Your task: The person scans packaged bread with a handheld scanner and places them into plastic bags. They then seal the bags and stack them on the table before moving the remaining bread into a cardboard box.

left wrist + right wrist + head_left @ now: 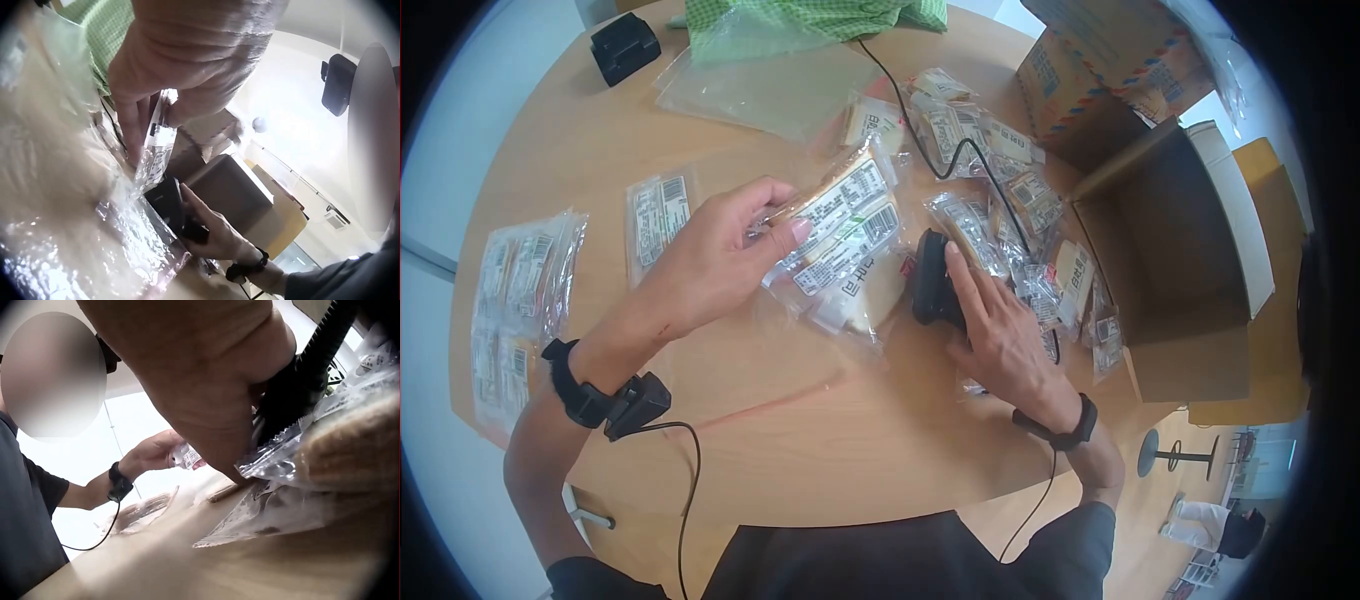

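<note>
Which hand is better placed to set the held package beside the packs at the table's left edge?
Probably the left hand: it grips the package and is nearer those packs. The right hand holds the black device, farther away.

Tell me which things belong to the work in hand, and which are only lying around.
Probably in use:
packet in left hand
scanner-like device in right hand
other packets

Apparently just lying about:
green cloth
clear plastic
black object
</note>
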Action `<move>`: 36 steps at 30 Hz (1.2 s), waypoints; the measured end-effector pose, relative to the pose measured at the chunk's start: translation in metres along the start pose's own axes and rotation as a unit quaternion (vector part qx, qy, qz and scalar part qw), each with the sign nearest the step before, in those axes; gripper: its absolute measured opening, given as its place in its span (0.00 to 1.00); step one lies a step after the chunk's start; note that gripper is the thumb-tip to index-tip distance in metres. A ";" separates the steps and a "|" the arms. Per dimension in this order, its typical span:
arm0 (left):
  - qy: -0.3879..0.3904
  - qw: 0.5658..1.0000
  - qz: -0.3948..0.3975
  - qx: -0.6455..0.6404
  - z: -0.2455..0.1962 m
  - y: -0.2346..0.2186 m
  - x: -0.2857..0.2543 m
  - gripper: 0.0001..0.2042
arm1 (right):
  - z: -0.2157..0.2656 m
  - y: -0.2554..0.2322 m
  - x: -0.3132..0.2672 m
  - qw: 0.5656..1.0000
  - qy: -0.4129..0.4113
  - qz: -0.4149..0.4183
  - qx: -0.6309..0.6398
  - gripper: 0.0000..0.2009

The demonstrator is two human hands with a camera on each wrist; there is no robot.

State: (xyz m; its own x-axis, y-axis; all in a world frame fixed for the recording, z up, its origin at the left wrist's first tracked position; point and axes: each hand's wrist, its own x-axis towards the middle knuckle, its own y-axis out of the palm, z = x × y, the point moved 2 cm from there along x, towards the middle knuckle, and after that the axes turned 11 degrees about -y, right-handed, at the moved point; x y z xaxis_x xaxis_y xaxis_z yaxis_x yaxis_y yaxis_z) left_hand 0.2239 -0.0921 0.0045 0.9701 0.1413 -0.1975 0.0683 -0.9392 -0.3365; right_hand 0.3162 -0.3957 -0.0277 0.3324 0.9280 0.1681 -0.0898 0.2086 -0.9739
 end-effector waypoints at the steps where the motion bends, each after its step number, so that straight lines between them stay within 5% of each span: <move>1: -0.001 1.000 -0.008 0.004 0.001 -0.001 0.001 0.17 | 0.002 -0.006 -0.001 1.000 0.001 -0.001 -0.001 0.51; 4: -0.011 1.000 -0.014 0.016 -0.001 -0.003 0.000 0.17 | 0.007 -0.045 0.000 0.946 0.097 -0.095 0.293 0.45; 8: -0.010 1.000 0.004 -0.015 -0.010 0.004 -0.002 0.17 | 0.015 -0.061 -0.002 0.895 0.094 -0.113 0.421 0.35; 19: -0.027 0.999 0.022 -0.015 -0.022 0.009 -0.004 0.15 | 0.006 -0.038 0.006 0.908 0.084 -0.074 0.404 0.21; 31: -0.027 0.998 0.033 -0.044 -0.020 0.011 -0.004 0.17 | 0.008 -0.041 0.005 0.904 0.089 -0.058 0.414 0.25; 34: -0.043 0.993 0.007 -0.107 -0.018 0.007 -0.010 0.17 | 0.010 -0.053 -0.004 0.951 0.064 -0.052 0.297 0.28; 36: -0.084 0.983 -0.003 -0.166 -0.016 -0.001 -0.017 0.17 | 0.005 -0.051 -0.014 0.988 0.120 -0.038 0.093 0.34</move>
State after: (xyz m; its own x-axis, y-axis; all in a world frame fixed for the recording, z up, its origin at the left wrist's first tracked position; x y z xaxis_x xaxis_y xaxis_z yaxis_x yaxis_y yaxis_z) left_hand 0.2107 -0.0984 0.0231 0.9188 0.1707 -0.3558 0.1732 -0.9846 -0.0253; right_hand 0.3110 -0.4177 0.0208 0.5560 0.8123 0.1764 -0.2195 0.3482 -0.9114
